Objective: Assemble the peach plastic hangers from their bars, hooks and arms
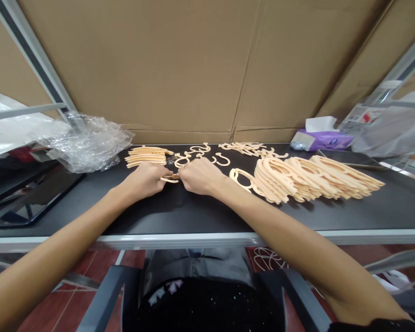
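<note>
My left hand is closed around a peach-coloured plastic hanger piece, which pokes out to the right of the fingers. Facing it, my right hand is a fist pressed to the other end of that piece; most of what it grips is hidden by the fingers. Just behind the hands lie several loose hanger hooks. A neat stack of slim hanger pieces sits behind my left hand. To the right of my right hand, several hanger bodies lean over one another in a long row.
More hooks lie in a pile at the back of the black tabletop. Clear plastic wrap and a dark tablet-like device are at left. A purple tissue pack stands back right. Cardboard walls the rear.
</note>
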`<move>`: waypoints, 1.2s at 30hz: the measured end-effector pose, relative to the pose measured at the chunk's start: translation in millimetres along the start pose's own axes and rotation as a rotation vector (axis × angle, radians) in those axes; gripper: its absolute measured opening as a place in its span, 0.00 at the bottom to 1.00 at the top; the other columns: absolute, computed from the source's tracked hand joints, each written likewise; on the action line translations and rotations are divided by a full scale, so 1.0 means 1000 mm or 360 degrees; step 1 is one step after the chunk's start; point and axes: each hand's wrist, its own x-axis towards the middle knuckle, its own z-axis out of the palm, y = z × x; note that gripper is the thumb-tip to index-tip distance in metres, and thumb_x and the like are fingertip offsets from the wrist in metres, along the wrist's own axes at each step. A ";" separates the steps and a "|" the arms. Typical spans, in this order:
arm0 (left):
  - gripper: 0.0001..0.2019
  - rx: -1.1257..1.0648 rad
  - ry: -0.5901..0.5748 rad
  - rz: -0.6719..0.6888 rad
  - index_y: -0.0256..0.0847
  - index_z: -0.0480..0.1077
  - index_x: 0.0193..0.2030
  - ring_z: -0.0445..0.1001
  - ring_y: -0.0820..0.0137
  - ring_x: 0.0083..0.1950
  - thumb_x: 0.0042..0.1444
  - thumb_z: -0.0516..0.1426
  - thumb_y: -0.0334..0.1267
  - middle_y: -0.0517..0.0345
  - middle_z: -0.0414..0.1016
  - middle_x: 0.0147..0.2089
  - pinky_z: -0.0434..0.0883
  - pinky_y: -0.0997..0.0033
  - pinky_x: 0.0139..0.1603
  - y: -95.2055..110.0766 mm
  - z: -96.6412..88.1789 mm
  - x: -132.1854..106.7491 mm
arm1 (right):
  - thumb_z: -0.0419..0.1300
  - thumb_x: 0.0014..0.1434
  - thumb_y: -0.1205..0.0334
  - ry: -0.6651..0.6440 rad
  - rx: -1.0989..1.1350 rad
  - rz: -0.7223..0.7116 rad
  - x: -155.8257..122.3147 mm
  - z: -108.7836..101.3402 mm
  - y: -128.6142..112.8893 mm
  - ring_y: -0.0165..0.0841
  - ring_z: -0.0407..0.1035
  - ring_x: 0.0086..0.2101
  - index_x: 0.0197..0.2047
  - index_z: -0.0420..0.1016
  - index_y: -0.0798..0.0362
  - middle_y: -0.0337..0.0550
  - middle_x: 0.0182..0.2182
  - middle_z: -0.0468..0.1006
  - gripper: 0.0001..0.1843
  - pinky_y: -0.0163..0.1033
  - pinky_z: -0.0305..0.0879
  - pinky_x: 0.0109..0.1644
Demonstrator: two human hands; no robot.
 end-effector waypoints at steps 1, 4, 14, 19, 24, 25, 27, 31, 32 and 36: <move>0.15 0.0031 -0.0019 -0.0013 0.38 0.81 0.35 0.78 0.66 0.32 0.49 0.53 0.25 0.51 0.83 0.32 0.68 0.72 0.34 0.000 0.000 0.000 | 0.52 0.62 0.70 0.0003 0.0007 0.0018 0.000 0.000 0.000 0.45 0.78 0.41 0.40 0.81 0.58 0.57 0.37 0.83 0.15 0.41 0.63 0.40; 0.15 0.0086 -0.0083 -0.0045 0.38 0.81 0.35 0.78 0.66 0.32 0.50 0.53 0.26 0.51 0.83 0.33 0.68 0.72 0.35 0.002 -0.001 0.000 | 0.51 0.62 0.70 -0.0005 0.0009 0.0057 0.000 0.002 0.000 0.45 0.78 0.41 0.41 0.81 0.58 0.58 0.38 0.83 0.16 0.41 0.64 0.40; 0.10 -0.0142 0.0078 -0.0158 0.40 0.82 0.37 0.80 0.65 0.36 0.55 0.58 0.34 0.55 0.84 0.36 0.71 0.71 0.39 0.003 -0.006 0.002 | 0.48 0.69 0.62 0.0005 0.0126 0.0138 -0.002 -0.004 0.003 0.44 0.77 0.41 0.42 0.81 0.58 0.58 0.41 0.83 0.19 0.41 0.61 0.39; 0.08 -0.0345 0.0130 -0.0114 0.40 0.81 0.37 0.80 0.66 0.38 0.57 0.60 0.39 0.56 0.84 0.37 0.72 0.71 0.43 0.002 -0.011 0.001 | 0.49 0.69 0.61 0.0012 0.0306 0.0152 -0.005 -0.006 0.013 0.38 0.74 0.36 0.41 0.82 0.57 0.54 0.37 0.82 0.19 0.39 0.56 0.35; 0.09 -0.0299 0.0205 0.0012 0.40 0.81 0.38 0.81 0.66 0.40 0.60 0.59 0.38 0.54 0.84 0.39 0.72 0.69 0.46 0.002 -0.009 0.001 | 0.50 0.70 0.60 0.0068 0.0348 0.0135 -0.007 -0.002 0.020 0.36 0.72 0.33 0.38 0.81 0.57 0.52 0.34 0.81 0.19 0.38 0.53 0.34; 0.09 -0.0277 0.0214 0.0029 0.40 0.81 0.39 0.81 0.66 0.40 0.60 0.59 0.38 0.54 0.84 0.39 0.72 0.69 0.47 0.002 -0.009 0.001 | 0.50 0.70 0.60 0.0071 0.0338 0.0135 -0.007 -0.001 0.019 0.36 0.71 0.33 0.38 0.81 0.57 0.52 0.34 0.81 0.19 0.38 0.53 0.34; 0.09 -0.0239 0.0217 0.0049 0.40 0.80 0.40 0.81 0.66 0.40 0.60 0.59 0.37 0.53 0.84 0.40 0.73 0.68 0.47 0.002 -0.008 0.000 | 0.50 0.70 0.60 0.0062 0.0306 0.0133 -0.007 -0.002 0.018 0.37 0.71 0.33 0.38 0.81 0.57 0.53 0.34 0.81 0.19 0.38 0.53 0.34; 0.09 -0.0207 0.0184 0.0095 0.38 0.79 0.40 0.81 0.65 0.40 0.59 0.61 0.41 0.52 0.84 0.40 0.73 0.69 0.45 0.001 -0.006 -0.002 | 0.49 0.70 0.61 0.0049 0.0280 0.0120 -0.007 -0.003 0.015 0.37 0.71 0.31 0.39 0.81 0.58 0.54 0.33 0.81 0.20 0.39 0.51 0.33; 0.09 -0.0194 0.0184 0.0125 0.38 0.79 0.39 0.81 0.66 0.39 0.60 0.62 0.42 0.52 0.84 0.40 0.73 0.70 0.44 0.000 -0.005 -0.002 | 0.49 0.70 0.60 0.0051 0.0284 0.0113 -0.007 -0.003 0.014 0.36 0.71 0.31 0.39 0.81 0.58 0.54 0.33 0.81 0.20 0.39 0.51 0.33; 0.10 -0.0034 0.0262 0.0306 0.38 0.79 0.37 0.80 0.67 0.37 0.64 0.58 0.40 0.52 0.83 0.37 0.72 0.71 0.42 -0.003 0.000 -0.002 | 0.49 0.70 0.60 0.0055 0.0305 0.0105 -0.007 -0.002 0.014 0.36 0.71 0.31 0.39 0.81 0.58 0.54 0.33 0.81 0.20 0.39 0.50 0.33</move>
